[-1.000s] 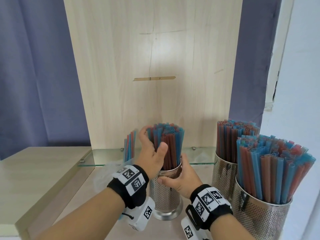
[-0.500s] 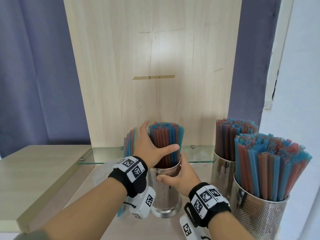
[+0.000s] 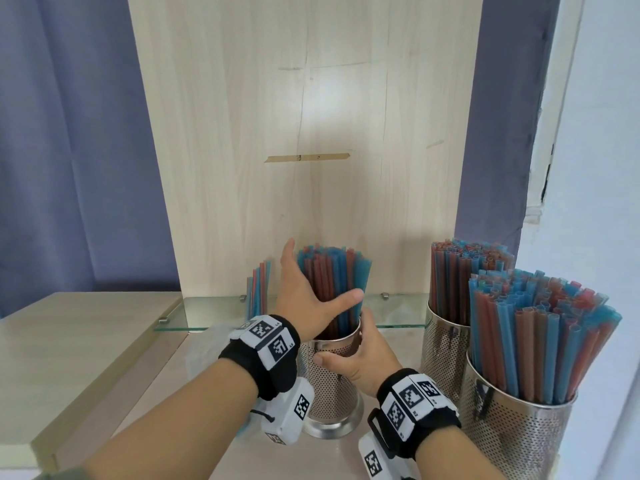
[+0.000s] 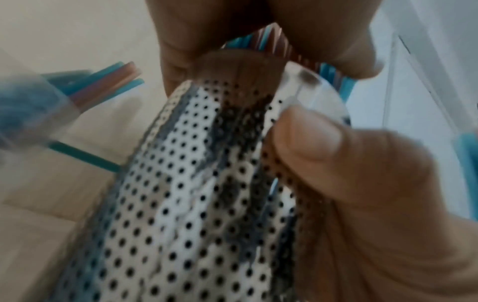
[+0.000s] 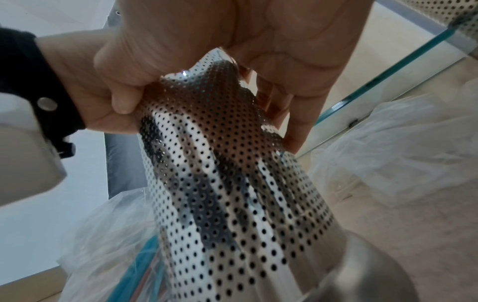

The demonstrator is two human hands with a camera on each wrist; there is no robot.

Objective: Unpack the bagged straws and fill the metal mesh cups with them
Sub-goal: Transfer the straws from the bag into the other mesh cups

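A perforated metal cup (image 3: 329,386) stands in the middle of the counter, holding a tight bundle of red and blue straws (image 3: 332,282). My left hand (image 3: 304,296) lies against the bundle's left side with fingers straight up and the thumb stretched across its front. My right hand (image 3: 363,355) grips the cup at its rim, thumb on the mesh. In the right wrist view its fingers (image 5: 292,114) wrap the cup (image 5: 232,183). The left wrist view shows the cup (image 4: 181,204) and the straws (image 4: 269,38) between my left palm and thumb.
Two more mesh cups (image 3: 446,348) (image 3: 512,438) packed with straws stand close on the right. A clear bag with a few straws (image 3: 258,289) leans behind my left hand. A glass shelf (image 3: 214,313) and an upright wooden panel (image 3: 311,133) close the back; a wall (image 3: 606,168) is at the right.
My left thumb has swung from pointing up to lying across the front of the straw bundle. The right hand has kept its hold on the cup.
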